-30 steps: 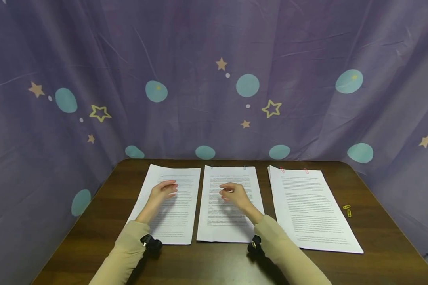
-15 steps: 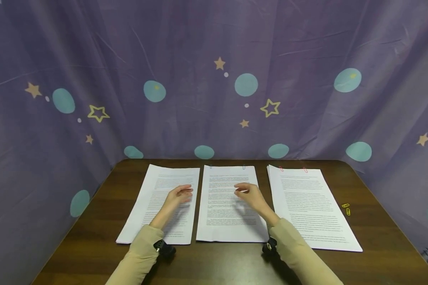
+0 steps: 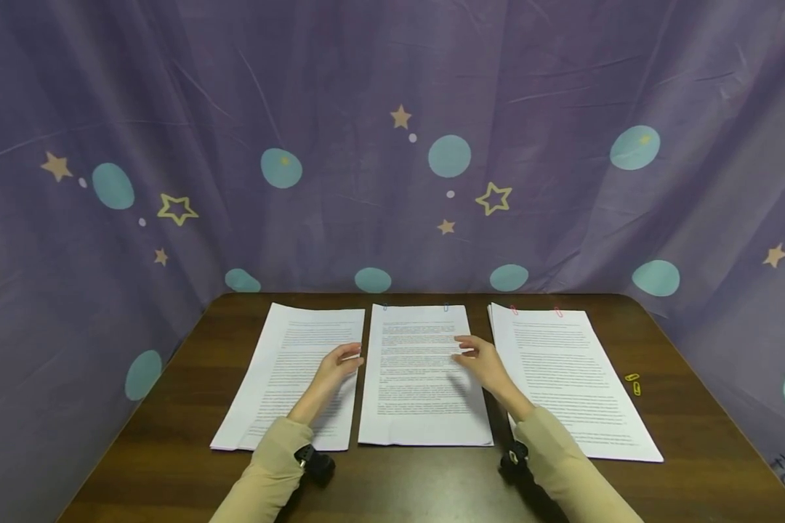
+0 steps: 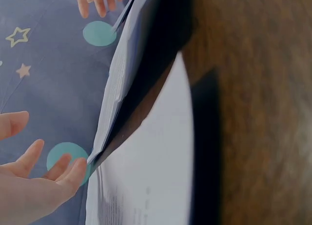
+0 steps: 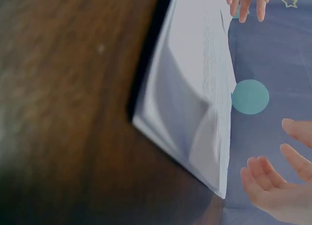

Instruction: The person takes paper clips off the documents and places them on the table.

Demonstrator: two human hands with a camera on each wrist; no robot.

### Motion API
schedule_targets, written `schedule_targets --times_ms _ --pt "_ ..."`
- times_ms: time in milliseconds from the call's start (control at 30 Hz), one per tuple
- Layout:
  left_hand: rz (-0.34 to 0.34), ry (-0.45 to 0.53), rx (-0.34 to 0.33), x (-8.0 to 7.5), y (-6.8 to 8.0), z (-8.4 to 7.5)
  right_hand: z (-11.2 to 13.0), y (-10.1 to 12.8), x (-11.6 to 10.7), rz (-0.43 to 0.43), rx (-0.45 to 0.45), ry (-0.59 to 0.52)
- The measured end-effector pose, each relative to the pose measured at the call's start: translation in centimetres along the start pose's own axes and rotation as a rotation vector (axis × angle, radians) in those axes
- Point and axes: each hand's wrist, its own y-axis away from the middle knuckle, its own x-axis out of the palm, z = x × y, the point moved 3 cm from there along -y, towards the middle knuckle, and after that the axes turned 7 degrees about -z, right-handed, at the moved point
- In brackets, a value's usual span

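Both hands hover above the dark brown wooden table (image 3: 432, 479) with fingers relaxed and apart, gripping nothing. The left hand (image 3: 337, 365) is over the right edge of the left stack of white printed sheets (image 3: 294, 374), its fingertips reaching toward the narrow strip of bare wood beside the middle stack of white printed sheets (image 3: 419, 378). The right hand (image 3: 482, 361) is over the right edge of that middle stack, next to the gap before the right stack of white printed sheets (image 3: 562, 378). Whether either hand actually touches paper is hard to judge from the head view; both seem slightly lifted.

The middle stack lies centred between the hands, its near edge well back from the table's front. Small blue clips at its far edge and pink ones on the right stack are too tiny to make out clearly. Two yellow paper clips (image 3: 634, 383) lie on open wood right of the right stack.

Both wrist views are blurred and tilted: the left wrist view shows only fingertips (image 4: 73, 169) and a paper edge, the right wrist view fingertips (image 5: 263, 169) beside a stack corner (image 5: 222, 191). Beige sleeves run out of the bottom of the head view. A purple curtain with stars and teal dots (image 3: 392, 145) closes off the table's back and sides.
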Motion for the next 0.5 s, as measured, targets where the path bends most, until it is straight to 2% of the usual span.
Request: schedule_targets --times_ms 200,500 --pt "0.018 -0.032 -0.003 0.5 0.1 0.0 -0.5 0.2 -0.5 0.021 0.030 0.033" --pt "0.069 -0.028 -0.038 1.0 0.3 0.3 -1.3 0.4 -1.1 0.130 0.075 0.065"
